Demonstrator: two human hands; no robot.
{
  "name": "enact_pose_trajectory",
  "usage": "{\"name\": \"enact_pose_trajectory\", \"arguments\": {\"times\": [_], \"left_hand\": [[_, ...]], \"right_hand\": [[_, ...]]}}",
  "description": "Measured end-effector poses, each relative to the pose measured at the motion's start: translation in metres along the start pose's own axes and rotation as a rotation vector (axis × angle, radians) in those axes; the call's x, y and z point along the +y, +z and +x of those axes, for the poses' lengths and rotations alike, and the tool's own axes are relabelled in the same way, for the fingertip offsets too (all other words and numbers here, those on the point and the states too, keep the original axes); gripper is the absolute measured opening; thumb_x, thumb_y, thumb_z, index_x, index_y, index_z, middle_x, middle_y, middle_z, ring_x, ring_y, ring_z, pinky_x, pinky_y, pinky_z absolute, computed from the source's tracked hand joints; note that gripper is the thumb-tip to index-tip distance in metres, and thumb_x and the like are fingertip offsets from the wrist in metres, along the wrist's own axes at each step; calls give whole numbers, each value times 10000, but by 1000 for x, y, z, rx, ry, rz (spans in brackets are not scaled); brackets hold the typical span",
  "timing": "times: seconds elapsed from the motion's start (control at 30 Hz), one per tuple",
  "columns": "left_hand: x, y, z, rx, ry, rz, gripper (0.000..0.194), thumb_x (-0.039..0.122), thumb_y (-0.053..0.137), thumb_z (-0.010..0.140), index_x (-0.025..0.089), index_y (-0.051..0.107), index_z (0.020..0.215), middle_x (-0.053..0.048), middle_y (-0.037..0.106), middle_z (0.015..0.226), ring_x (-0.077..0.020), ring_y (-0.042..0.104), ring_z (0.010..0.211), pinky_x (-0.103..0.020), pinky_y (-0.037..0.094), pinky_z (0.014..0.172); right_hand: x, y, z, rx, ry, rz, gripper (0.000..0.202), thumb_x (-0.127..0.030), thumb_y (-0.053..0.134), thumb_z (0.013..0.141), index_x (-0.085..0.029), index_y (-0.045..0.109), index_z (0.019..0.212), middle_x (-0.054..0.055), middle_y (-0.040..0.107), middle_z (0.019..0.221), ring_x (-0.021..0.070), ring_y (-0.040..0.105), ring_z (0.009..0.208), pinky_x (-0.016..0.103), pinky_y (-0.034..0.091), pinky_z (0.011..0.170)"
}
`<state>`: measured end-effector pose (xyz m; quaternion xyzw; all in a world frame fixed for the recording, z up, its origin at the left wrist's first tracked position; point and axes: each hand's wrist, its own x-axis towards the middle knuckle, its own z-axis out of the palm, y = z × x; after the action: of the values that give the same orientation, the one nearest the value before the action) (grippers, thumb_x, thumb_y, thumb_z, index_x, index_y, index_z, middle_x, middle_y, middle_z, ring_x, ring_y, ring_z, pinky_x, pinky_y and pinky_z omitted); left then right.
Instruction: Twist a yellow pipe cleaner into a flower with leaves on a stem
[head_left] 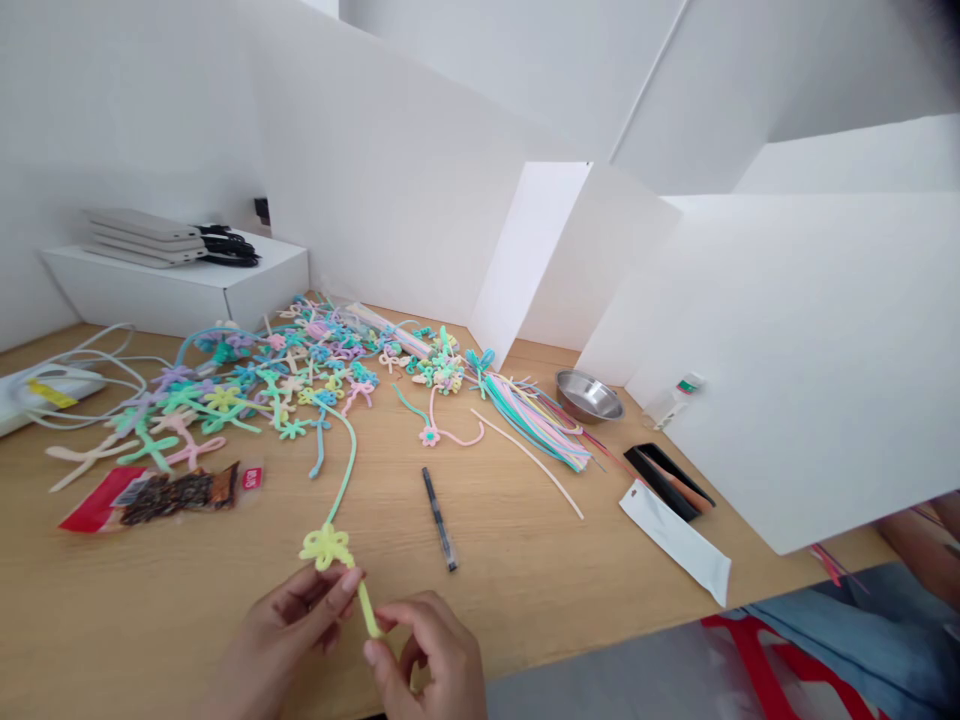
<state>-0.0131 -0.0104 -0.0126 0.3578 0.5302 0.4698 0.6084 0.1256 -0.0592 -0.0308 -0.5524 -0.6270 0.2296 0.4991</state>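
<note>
Yellow flower [327,547] in fingers [345,588], wooden table [172,600], white partitions [825,350]

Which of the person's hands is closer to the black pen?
The right hand. It is just below the pen in the picture; the left hand is farther off, down and left, at the yellow flower.

yellow pipe-cleaner flower [326,546], looped petals [313,541] just beyond the left fingertips [350,580], slim fuzzy stem [367,606] slanting down to the right fingertips [373,653]
</note>
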Motion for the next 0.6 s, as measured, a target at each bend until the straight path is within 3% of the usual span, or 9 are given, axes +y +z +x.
{"name": "enact_pose_trajectory", "arguments": {"times": [0.17, 0.33, 0.43, 0.6], "left_hand": [[8, -2, -10, 10, 45, 87, 262, 438, 864, 535, 224, 738, 619, 34, 651, 566, -151, 513, 557, -210, 442, 511], [7, -2, -16, 13, 63, 180, 253, 473, 837, 563, 252, 750, 650, 44, 642, 553, -160, 535, 553, -212, 461, 523], [10, 6, -19, 43, 77, 187, 292, 502, 846, 516, 247, 749, 620, 32, 665, 554, -170, 543, 554, -216, 473, 519], [12, 13, -22, 38, 41, 136, 346, 518, 874, 419, 236, 745, 573, 17, 679, 541, -175, 537, 516, -236, 477, 485]], "right_hand": [[-9, 0, 2, 30, 26, -38, 131, -202, 577, 829, -233, 698, 867, 10, 695, 741, 107, 571, 475, 188, 411, 438], [-7, 0, 0, 34, -67, -120, 115, -169, 580, 826, -237, 666, 791, -10, 680, 663, 122, 577, 478, 214, 401, 457], [-10, 1, 0, 118, -179, -159, 106, -216, 570, 884, -258, 646, 824, -18, 701, 684, 147, 616, 547, 252, 422, 540], [-16, 6, 4, 273, -289, -101, 256, -340, 465, 978, -267, 658, 826, -9, 720, 684, 154, 644, 570, 283, 429, 574]]}}
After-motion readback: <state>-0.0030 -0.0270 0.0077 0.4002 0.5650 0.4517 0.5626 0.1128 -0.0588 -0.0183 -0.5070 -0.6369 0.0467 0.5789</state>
